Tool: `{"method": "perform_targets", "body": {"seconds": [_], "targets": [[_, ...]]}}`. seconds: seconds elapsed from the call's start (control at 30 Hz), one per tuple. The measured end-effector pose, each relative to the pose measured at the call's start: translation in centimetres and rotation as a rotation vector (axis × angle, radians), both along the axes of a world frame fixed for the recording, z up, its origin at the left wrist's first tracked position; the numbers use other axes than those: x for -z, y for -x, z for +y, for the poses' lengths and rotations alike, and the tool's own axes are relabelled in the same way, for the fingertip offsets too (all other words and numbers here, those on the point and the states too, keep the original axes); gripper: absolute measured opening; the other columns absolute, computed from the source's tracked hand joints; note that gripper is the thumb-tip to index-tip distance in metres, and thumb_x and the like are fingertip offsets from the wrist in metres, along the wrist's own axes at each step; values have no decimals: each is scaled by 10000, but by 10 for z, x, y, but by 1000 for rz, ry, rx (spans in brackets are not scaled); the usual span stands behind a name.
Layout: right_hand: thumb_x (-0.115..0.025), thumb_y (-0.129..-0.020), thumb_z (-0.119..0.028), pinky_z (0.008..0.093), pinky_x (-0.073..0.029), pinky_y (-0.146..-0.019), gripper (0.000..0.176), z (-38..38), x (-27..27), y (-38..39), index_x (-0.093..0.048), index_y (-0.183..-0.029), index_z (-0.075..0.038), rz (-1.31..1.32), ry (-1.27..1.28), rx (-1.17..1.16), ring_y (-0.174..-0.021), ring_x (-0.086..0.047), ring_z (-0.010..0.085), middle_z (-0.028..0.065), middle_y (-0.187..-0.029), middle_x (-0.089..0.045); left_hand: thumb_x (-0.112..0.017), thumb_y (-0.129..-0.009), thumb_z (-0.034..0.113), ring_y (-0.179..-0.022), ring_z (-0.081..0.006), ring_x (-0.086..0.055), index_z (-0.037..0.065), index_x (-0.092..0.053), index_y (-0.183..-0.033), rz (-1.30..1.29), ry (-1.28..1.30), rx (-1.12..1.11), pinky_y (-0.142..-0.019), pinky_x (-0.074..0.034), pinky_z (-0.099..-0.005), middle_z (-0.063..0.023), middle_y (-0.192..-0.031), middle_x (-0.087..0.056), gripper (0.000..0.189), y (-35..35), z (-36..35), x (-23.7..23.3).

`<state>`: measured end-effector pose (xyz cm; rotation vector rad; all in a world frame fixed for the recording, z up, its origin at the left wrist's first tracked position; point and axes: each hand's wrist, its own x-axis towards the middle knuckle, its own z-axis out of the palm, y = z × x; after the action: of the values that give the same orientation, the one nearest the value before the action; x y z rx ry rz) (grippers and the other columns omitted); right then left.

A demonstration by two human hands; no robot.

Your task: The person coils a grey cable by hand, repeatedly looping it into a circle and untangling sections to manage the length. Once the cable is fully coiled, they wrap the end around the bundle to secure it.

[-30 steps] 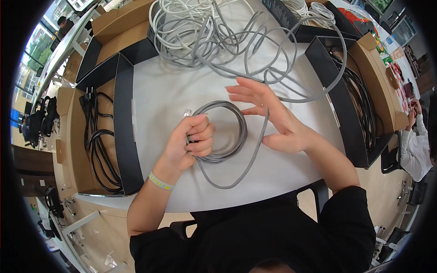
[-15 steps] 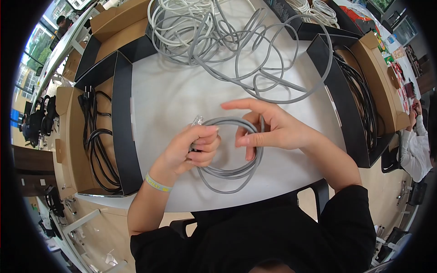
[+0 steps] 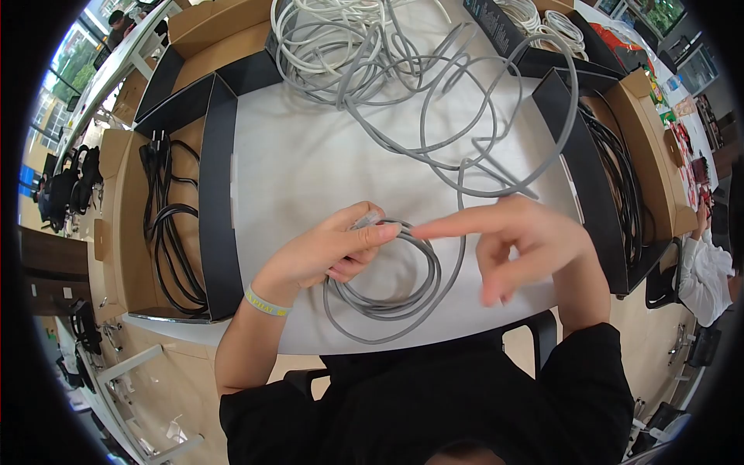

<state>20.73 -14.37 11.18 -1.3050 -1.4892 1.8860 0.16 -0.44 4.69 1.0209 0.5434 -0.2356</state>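
Note:
My left hand (image 3: 333,246) is closed on the top left of a coiled grey cable (image 3: 387,312), with a clear plug showing near its thumb. The coil hangs in several loops low over the white table (image 3: 294,170). To the right of the coil is my right hand (image 3: 519,240), its index finger stretched toward the left thumb and its other fingers partly bent; nothing shows between them. From the coil a strand runs up to a loose tangle of grey cable (image 3: 434,143) at the back of the table.
Black power cords lie in an open box (image 3: 218,201) on the left and another box (image 3: 589,217) on the right. A box (image 3: 260,71) stands at the back left. White cables fill a box (image 3: 496,31) at the back right. A person (image 3: 701,271) sits far right.
My right hand has moved off the coil to the right. My left hand has shifted slightly right, its thumb now across the coil's top. The view has shifted a little.

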Motion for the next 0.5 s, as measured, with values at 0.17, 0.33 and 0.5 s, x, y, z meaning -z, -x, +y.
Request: {"method": "perform_targets", "body": {"seconds": [0.17,0.33,0.5], "targets": [[-636,-761,-30,301,-450,-780,553,4,49,41,-390,-1256,-6,404,-651,446,-847,-573,199,104,-924,-575,-382,-871,538,-430,-29,-192,63,-402,-941,-19,-62,-12,-375,-167,-179,57,-549,-254,481,-2,-8,8],[-653,-694,-91,349,-457,-790,574,8,69,56,-427,-1210,18,-593,-1142,314,-827,-569,240,129,-939,-536,-104,-798,701,-450,-41,-209,57,-348,-1135,-37,-88,85,-385,-177,-180,13,-618,-338,767,-3,-8,18],[-610,-689,-84,301,-491,-628,465,9,85,57,-484,-1107,76,-832,-1245,236,-721,-574,233,110,-865,-522,-96,-777,718,-405,-34,-239,47,-251,-1254,22,-189,-162,-350,-184,-162,-78,-733,-473,837,-6,-18,6]]}}
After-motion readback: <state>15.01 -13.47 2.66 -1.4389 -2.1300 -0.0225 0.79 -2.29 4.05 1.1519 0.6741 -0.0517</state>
